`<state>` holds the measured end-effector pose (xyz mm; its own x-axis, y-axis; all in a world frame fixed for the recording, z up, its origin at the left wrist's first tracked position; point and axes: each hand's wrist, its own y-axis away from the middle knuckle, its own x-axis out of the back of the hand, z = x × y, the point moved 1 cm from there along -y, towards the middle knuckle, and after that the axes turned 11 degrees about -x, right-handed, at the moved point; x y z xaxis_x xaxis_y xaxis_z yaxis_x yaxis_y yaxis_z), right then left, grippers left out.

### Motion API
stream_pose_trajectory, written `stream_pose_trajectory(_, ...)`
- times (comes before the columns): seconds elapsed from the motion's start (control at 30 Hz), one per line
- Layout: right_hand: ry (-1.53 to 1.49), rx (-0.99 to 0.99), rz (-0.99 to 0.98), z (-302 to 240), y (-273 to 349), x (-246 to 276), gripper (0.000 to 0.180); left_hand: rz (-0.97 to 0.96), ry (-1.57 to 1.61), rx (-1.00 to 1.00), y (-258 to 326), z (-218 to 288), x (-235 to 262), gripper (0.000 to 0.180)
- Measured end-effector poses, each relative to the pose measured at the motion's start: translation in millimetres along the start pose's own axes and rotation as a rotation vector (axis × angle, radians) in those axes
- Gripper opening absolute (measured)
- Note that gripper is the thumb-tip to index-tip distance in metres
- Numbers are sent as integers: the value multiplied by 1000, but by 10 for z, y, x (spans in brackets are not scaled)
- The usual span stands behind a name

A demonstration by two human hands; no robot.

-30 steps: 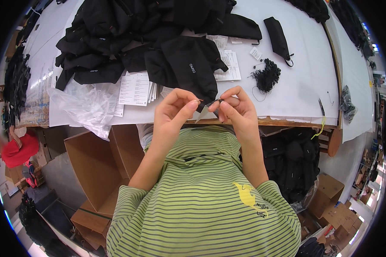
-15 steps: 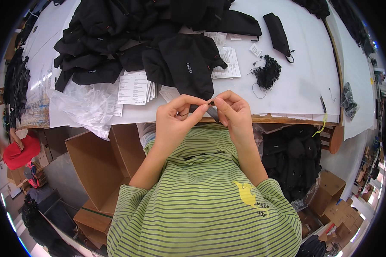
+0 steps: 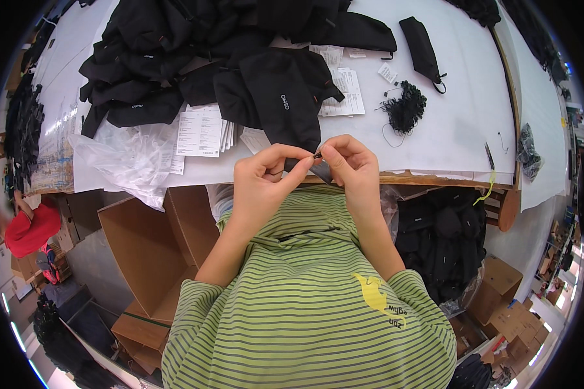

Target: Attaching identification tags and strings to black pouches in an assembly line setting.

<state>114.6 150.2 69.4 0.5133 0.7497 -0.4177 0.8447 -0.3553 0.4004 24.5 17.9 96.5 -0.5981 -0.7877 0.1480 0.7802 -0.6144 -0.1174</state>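
Both hands raised at the near edge of the bench, close to the chest, likely for fine work. Left hand and right hand each pinch a small dark tag between thumb and fingertips. Black pouches piled far left; tangle of black cords far right.

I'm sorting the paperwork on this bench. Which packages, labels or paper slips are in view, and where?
Paper sheets: white fanned stack, table left of centre.
Paper slips: white, behind the black pouch.
Small tag: white, near the black cord bundle.
Plastic bags: clear, crumpled, table's left edge.
Cardboard box: brown, open, below the table.
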Motion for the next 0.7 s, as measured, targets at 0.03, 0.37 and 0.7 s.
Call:
stream_pose_trajectory(0.03, -1, -1, 0, -1, -2, 0, 13, 0, 0, 1, -4, -2, 0, 10)
stream_pose_trajectory(0.37, 121, 86, 86, 54, -2, -16, 13, 4, -18, -3, 12, -5, -4, 9)
stream_pose_trajectory(0.7, 394, 282, 21, -84, -148, 22, 14, -16, -113, -69, 37, 18, 41, 8)
